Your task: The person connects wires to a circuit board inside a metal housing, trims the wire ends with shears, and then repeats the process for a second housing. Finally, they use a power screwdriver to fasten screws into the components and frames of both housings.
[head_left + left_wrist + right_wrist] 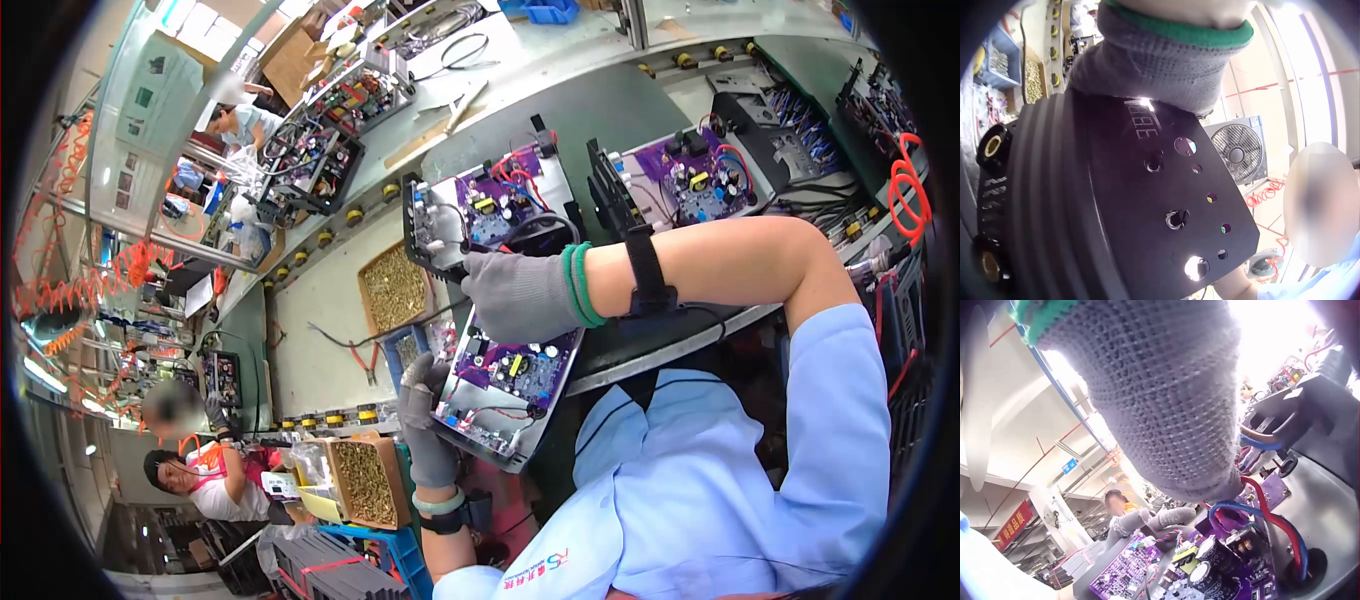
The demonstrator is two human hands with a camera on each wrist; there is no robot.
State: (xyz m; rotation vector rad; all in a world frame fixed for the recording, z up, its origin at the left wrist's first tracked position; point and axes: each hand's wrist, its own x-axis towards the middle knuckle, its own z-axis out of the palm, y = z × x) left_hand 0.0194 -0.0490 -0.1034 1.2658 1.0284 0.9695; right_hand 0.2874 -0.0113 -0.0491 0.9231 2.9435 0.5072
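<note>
An open metal unit (545, 405) with a purple circuit board (520, 368) is tilted between both hands. My left hand (430, 430) grips its left side, fingers over the edge. In the left wrist view my gloved left hand (1154, 69) lies at the end of the unit's black front panel (1147, 200), which has a digit window and round holes. Above the board is my right hand (525, 290), close to a second open unit (435, 225); what its fingers touch is hidden. In the right wrist view my right hand (1160, 406) covers the area above red wires (1272, 519) and capacitors.
A tray of brass parts (393, 285), a blue bin (405, 348) and red-handled pliers (367, 362) lie left of the units. Another open unit (690, 175) stands at the right. A box of brass parts (365, 483) stands lower left, near a person (215, 485).
</note>
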